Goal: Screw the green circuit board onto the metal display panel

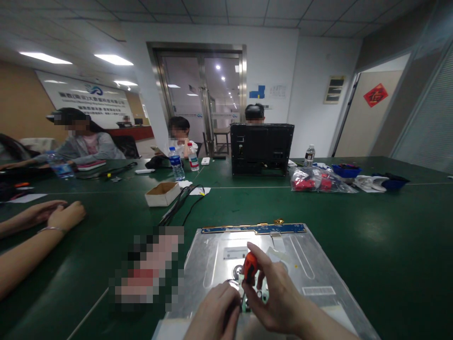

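Observation:
A silver metal panel [311, 264] lies flat on the green table, with a blue circuit strip [253, 229] along its far edge. My right hand [279, 297] is closed round an orange-handled screwdriver [250, 267], held upright over a fitting near the panel's near edge. My left hand [215, 314] is curled beside the screwdriver's tip, fingers pressed down on the panel; what it pinches is hidden.
Another person's clasped hands [56, 215] rest on the table at left. A small cardboard box [162, 194], black cables [180, 205], water bottles [176, 163], a black monitor back [261, 148] and a plastic bag with red parts [314, 181] stand farther off. Other people sit at the far side.

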{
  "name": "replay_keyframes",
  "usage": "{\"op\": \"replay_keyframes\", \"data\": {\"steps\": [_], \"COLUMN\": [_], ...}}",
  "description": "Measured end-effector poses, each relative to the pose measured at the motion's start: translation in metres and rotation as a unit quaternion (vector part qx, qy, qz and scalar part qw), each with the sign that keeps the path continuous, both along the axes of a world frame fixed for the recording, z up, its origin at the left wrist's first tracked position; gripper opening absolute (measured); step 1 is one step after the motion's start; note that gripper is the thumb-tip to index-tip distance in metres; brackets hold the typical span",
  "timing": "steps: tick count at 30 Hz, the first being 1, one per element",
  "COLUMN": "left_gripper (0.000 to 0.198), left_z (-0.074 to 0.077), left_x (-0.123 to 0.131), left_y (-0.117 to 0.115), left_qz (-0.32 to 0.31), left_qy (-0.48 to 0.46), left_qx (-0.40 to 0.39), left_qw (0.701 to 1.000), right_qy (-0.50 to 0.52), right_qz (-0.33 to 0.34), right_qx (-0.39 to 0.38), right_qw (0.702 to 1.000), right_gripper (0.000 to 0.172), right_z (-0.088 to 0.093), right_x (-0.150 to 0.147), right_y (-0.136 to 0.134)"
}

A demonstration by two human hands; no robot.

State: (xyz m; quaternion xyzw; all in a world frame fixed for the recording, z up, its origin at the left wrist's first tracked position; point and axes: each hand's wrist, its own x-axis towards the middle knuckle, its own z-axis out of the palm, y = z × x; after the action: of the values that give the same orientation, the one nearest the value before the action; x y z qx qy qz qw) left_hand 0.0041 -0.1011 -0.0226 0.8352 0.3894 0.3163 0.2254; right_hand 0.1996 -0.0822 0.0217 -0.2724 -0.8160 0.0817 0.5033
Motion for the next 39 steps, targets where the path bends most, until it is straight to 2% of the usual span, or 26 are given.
{"op": "replay_keyframes", "data": {"steps": [4, 11, 19, 22, 30, 34, 39], "left_gripper": [0.018, 0.021, 0.019, 0.018, 0.028, 0.022, 0.019], "left_z": [0.001, -0.011, -0.004, -0.003, -0.006, -0.01, -0.009], "left_x": [0.0, -0.001, -0.002, -0.002, -0.001, -0.002, -0.001], "left_y": [0.0, 0.0, 0.0, -0.002, 0.0, 0.001, 0.001], "left_qz": [0.001, 0.012, 0.008, 0.012, 0.0, 0.009, 0.01], "left_qy": [-0.007, 0.002, 0.014, 0.012, -0.018, -0.004, 0.007], "left_qx": [-0.002, 0.011, -0.014, -0.013, 0.015, 0.015, 0.017], "left_qw": [1.0, 1.0, 1.0, 1.0, 1.0, 1.0, 1.0], "right_qy": [-0.001, 0.013, 0.018, 0.01, 0.001, 0.013, 0.035], "right_qz": [0.003, -0.001, -0.003, -0.018, 0.004, 0.015, 0.014], "right_qx": [0.001, 0.007, 0.01, 0.01, 0.028, 0.048, 0.034], "right_qw": [1.0, 1.0, 1.0, 1.0, 1.0, 0.999, 0.999], "right_gripper": [0.069, 0.06, 0.066, 0.064, 0.061, 0.065, 0.062], "right_z": [0.0, -0.002, -0.003, -0.002, 0.002, -0.001, 0.002], "right_x": [0.001, 0.0, 0.0, 0.001, -0.001, -0.002, -0.002], "right_y": [-0.001, 0.006, 0.002, -0.001, 0.006, 0.008, 0.004]}}
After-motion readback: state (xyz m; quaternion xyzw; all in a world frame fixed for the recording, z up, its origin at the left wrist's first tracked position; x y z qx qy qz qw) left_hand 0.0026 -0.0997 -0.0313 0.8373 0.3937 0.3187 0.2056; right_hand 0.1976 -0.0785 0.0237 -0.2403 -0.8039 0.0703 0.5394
